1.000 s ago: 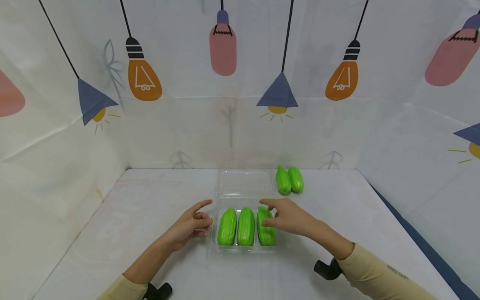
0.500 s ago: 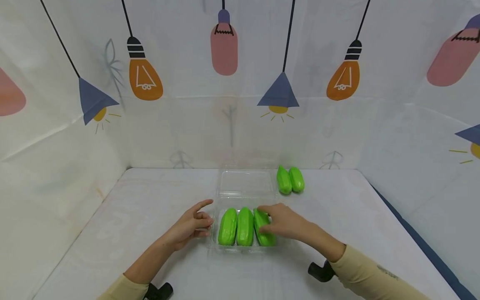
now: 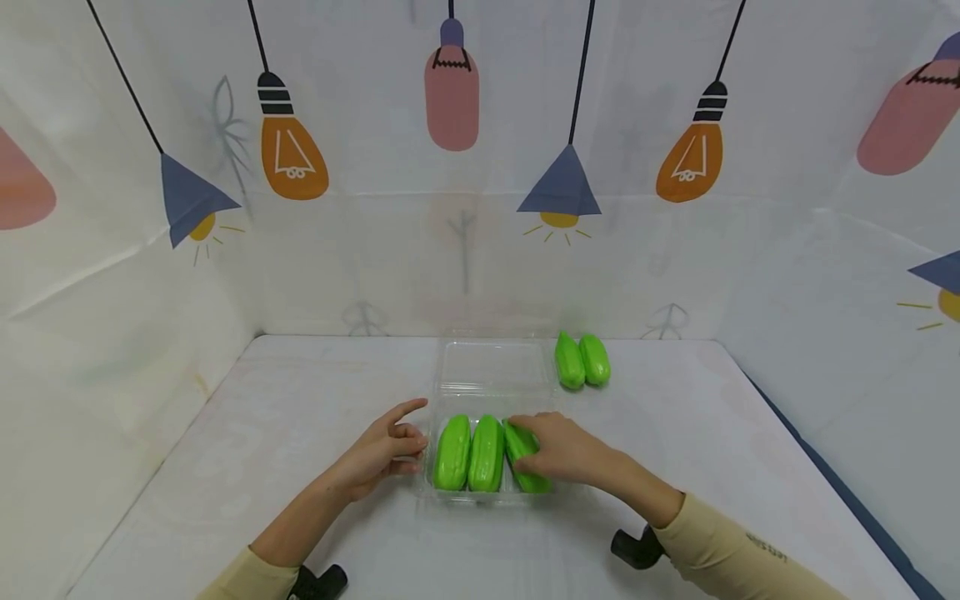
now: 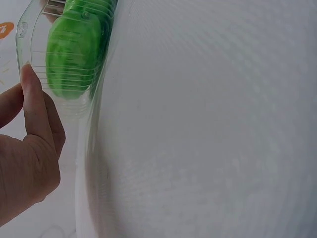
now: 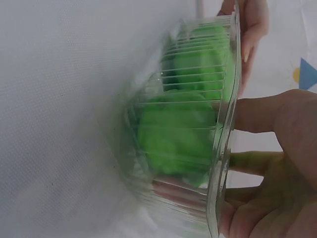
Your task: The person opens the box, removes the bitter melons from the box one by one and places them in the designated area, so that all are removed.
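Note:
A clear plastic container [image 3: 430, 492] with its lid [image 3: 495, 367] folded back holds three bright green, glossy, cucumber-shaped vegetables. Two of them, the left cucumber [image 3: 452, 454] and the middle cucumber [image 3: 487, 454], lie side by side. Thumb and fingers of my right hand [image 3: 573, 450] grip the right cucumber [image 3: 531, 482], which slants with its far end toward the middle one. At the container's left rim, my left hand [image 3: 378, 454] holds the edge between thumb and curled fingers, its index finger stretched out. In the left wrist view a fingertip [image 4: 29, 74] touches the rim.
Two more green cucumbers [image 3: 582, 361] lie together on the white table [image 3: 315, 392], right of the lid. Behind the table hangs a white cloth [image 3: 360, 267] printed with lamps. Dark wrist devices [image 3: 637, 546] sit under both forearms.
My right hand has moved left and closed on the right cucumber, whose far end has swung left. The middle cucumber has shifted slightly left. My left hand stays at the rim.

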`<action>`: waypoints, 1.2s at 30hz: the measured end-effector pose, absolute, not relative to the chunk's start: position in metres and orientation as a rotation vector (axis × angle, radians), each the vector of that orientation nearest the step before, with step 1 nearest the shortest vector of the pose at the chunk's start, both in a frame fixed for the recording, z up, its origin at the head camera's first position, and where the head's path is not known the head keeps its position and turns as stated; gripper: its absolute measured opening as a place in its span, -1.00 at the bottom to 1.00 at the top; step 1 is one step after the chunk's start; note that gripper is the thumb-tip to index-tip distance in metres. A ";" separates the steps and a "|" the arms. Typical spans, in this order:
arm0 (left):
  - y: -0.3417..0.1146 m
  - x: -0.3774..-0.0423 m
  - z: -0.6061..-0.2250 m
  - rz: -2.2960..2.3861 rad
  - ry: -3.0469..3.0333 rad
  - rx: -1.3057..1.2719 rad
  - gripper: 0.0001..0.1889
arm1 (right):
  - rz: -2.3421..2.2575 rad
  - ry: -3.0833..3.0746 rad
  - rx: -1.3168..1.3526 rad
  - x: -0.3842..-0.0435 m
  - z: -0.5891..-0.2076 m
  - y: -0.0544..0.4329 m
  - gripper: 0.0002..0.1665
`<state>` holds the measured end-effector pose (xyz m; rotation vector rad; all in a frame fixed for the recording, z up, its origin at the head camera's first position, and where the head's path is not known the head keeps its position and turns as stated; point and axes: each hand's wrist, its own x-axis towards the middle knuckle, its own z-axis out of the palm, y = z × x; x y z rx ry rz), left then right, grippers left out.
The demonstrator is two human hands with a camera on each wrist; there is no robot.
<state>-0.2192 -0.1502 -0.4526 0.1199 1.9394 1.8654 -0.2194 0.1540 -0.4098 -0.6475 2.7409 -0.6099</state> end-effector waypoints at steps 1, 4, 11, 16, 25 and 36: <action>-0.150 -0.219 -0.452 1.867 1.939 0.119 -0.25 | -0.612 2.741 -0.645 -0.219 -0.409 0.154 -0.26; -0.151 -0.218 -0.450 1.867 1.932 0.135 -0.25 | -0.614 2.744 -0.650 -0.218 -0.409 0.153 -0.26; -0.149 -0.217 -0.449 1.866 1.928 0.130 -0.24 | -0.657 2.755 -0.675 -0.215 -0.401 0.156 -0.25; -0.149 -0.218 -0.451 1.867 1.938 0.114 -0.24 | -0.738 2.761 -0.670 -0.216 -0.396 0.161 -0.24; -0.149 -0.218 -0.454 1.867 1.939 0.115 -0.25 | -0.859 2.698 -0.638 -0.220 -0.394 0.171 -0.24; -0.150 -0.218 -0.454 1.868 1.938 0.118 -0.23 | -0.993 2.671 -0.673 -0.229 -0.389 0.186 -0.26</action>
